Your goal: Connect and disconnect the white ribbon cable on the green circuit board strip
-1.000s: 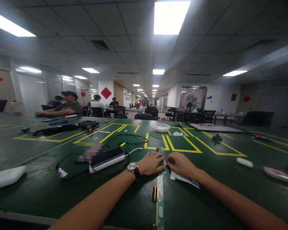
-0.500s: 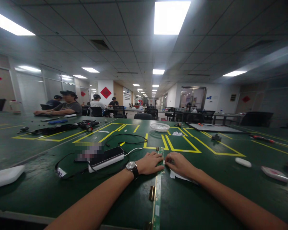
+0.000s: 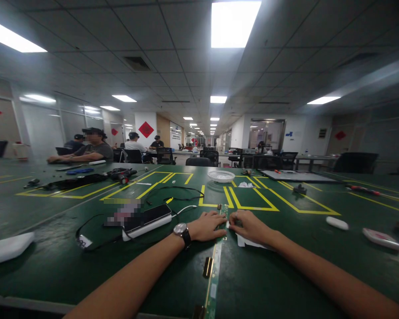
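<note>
A long, narrow green circuit board (image 3: 213, 283) lies on the table, running from the front edge away from me. Copper-coloured flex tabs (image 3: 208, 267) stick out along its left side. My left hand (image 3: 209, 225), with a watch on its wrist, rests flat on the far part of the board, fingers stretched across it. On the board's right side, my right hand (image 3: 248, 225) has thumb and fingers pinched together at the edge. A small whitish bit shows by those fingertips, too small to name. Crumpled white paper (image 3: 252, 243) lies partly under the right hand and wrist.
A phone (image 3: 148, 218) rests on a white box left of my arm, among black cables (image 3: 99, 239). Farther off stand a white basket (image 3: 221, 177) and a tray (image 3: 294, 176). White cases (image 3: 337, 223) lie to the right. A person (image 3: 95, 146) sits at the far left.
The near end of the board has swung slightly left, its flex tabs with it. My hands stay nearly in place at the far part.
</note>
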`<state>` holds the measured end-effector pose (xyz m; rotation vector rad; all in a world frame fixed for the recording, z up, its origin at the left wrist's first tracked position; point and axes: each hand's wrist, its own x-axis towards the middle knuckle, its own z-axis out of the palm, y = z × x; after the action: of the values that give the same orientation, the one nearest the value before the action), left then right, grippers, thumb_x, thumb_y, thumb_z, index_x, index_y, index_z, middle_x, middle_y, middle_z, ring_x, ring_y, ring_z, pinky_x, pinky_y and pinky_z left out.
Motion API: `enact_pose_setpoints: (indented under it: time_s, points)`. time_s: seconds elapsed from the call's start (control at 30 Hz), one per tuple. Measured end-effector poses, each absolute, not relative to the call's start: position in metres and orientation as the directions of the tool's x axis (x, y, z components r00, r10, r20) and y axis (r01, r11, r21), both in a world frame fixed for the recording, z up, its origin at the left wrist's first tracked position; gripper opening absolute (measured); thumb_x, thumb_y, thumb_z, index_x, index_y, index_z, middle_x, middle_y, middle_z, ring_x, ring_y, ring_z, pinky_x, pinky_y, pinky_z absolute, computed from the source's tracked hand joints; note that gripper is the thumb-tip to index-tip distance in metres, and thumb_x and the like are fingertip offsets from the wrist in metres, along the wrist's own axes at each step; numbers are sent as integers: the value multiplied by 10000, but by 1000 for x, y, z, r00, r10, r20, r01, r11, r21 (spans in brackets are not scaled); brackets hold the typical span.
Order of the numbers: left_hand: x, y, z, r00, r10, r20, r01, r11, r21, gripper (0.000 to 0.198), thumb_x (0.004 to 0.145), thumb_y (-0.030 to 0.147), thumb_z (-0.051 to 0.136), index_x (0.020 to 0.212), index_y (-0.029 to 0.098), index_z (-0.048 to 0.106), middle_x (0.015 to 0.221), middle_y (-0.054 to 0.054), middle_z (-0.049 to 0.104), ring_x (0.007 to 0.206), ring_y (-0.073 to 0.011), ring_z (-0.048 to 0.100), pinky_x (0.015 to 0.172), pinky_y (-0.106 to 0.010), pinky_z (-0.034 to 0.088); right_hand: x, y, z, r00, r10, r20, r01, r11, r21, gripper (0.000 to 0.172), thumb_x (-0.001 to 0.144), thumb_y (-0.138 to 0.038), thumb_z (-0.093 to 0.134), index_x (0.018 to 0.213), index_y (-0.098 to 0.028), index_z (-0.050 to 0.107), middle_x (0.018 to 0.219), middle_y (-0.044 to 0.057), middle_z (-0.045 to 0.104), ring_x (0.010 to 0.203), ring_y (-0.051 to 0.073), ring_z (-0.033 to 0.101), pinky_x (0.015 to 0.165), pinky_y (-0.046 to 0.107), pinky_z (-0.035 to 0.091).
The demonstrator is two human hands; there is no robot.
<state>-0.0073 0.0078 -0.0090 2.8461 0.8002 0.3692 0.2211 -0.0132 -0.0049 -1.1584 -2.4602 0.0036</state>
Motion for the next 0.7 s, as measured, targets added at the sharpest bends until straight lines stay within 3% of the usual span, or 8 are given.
enact_pose_setpoints:
  time_s: [0.13, 0.23, 0.37, 0.5, 0.6, 0.7]
  points:
    - [-8, 5, -7, 794, 581, 179, 522, -803, 288, 787, 926, 478, 492, 1553, 231, 87, 1509, -137, 378, 1356, -332, 362, 1084, -536, 281, 225, -14, -1, -591, 724, 355, 720, 672, -173, 161, 911, -287, 527, 886, -186, 650, 837, 42, 672, 777, 173, 610, 737, 298, 451]
    - [-8, 4, -6, 772, 613, 166, 539, -771, 340, 781, 946, 455, 449, 1554, 216, 21, 1498, -136, 397, 1359, -330, 368, 1083, -543, 276, 225, -17, 2, -634, 664, 398, 659, 732, -172, 226, 925, -217, 467, 1050, -189, 654, 1008, 80, 685, 945, 196, 621, 856, 337, 476]
    - [-8, 7, -3, 669, 689, 277, 587, -719, 372, 621, 983, 361, 318, 1543, 202, 103, 1542, -127, 324, 1388, -281, 347, 1113, -514, 245, 219, -22, 3, -727, 572, 380, 558, 815, -160, 407, 890, -110, 431, 1248, -205, 599, 1247, 92, 631, 1177, 200, 552, 1047, 397, 412]
    - [-8, 8, 0, 583, 724, 369, 644, -689, 334, 565, 970, 337, 318, 1511, 211, 217, 1543, -106, 327, 1395, -251, 335, 1116, -477, 258, 214, -21, 4, -754, 603, 261, 567, 797, -206, 450, 896, -112, 412, 1298, -206, 591, 1325, 78, 606, 1237, 189, 532, 1103, 389, 376]
    - [-7, 7, -1, 581, 718, 384, 664, -691, 285, 544, 972, 364, 344, 1489, 216, 259, 1519, -107, 368, 1381, -250, 354, 1106, -484, 272, 226, -9, 2, -702, 664, 258, 642, 747, -174, 451, 882, -115, 414, 1277, -196, 617, 1324, 74, 616, 1229, 195, 545, 1104, 373, 372]
    - [-6, 5, -3, 600, 699, 389, 673, -704, 226, 523, 979, 375, 360, 1474, 230, 274, 1502, -99, 391, 1366, -247, 368, 1095, -489, 286, 258, 9, -1, -531, 802, 273, 815, 572, -91, 425, 885, -151, 418, 1245, -181, 642, 1296, 84, 637, 1197, 221, 574, 1075, 373, 388]
